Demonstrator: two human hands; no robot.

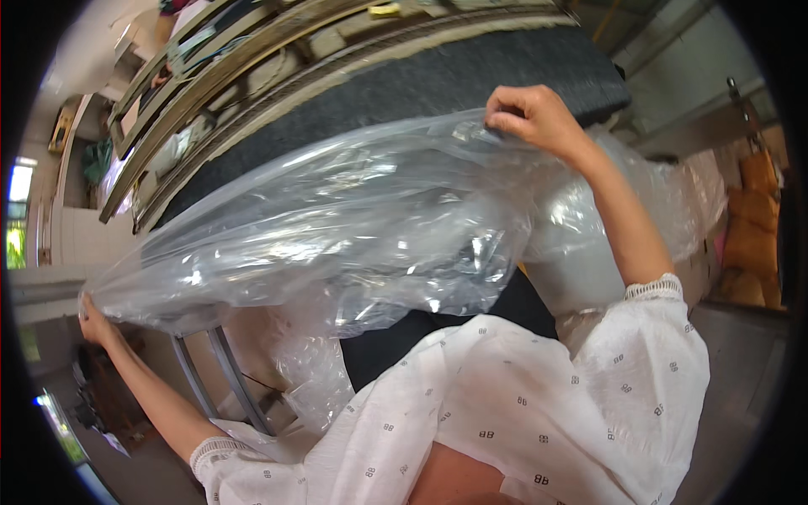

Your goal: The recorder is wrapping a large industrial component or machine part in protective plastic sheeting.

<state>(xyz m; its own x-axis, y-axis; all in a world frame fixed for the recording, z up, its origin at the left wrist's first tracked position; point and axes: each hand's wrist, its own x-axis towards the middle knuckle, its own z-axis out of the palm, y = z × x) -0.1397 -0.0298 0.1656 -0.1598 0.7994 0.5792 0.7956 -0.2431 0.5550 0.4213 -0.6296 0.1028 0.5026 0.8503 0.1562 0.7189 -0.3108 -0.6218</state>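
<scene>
Fingers [503,118] of the right hand [530,118] are curled down and pinching the top edge of a big clear plastic sheet [337,227], up there in the upper centre-right of the frame. Over at the far left edge, a little below the middle, the left hand [94,324] is clenched around the opposite end of that same sheet, gathering it into a tight bunch. Between the two hands the plastic is stretched wide, running diagonally from lower left up to upper right, crinkled and shiny, with a loose fold drooping toward the bottom centre.

Behind the sheet, a dark grey table top [438,80] slants across the upper middle of the picture, and its metal legs [210,370] show beneath the plastic at lower left. Above the table, in the upper left, long wooden shelves [210,76] run at an angle. More clear plastic [589,244] is heaped just behind the right forearm, centre-right. At the far right edge, brown sacks [749,227] stand stacked. White patterned sleeves [539,396] with lace cuffs fill the lower part of the frame, both forearms bare beyond them.
</scene>
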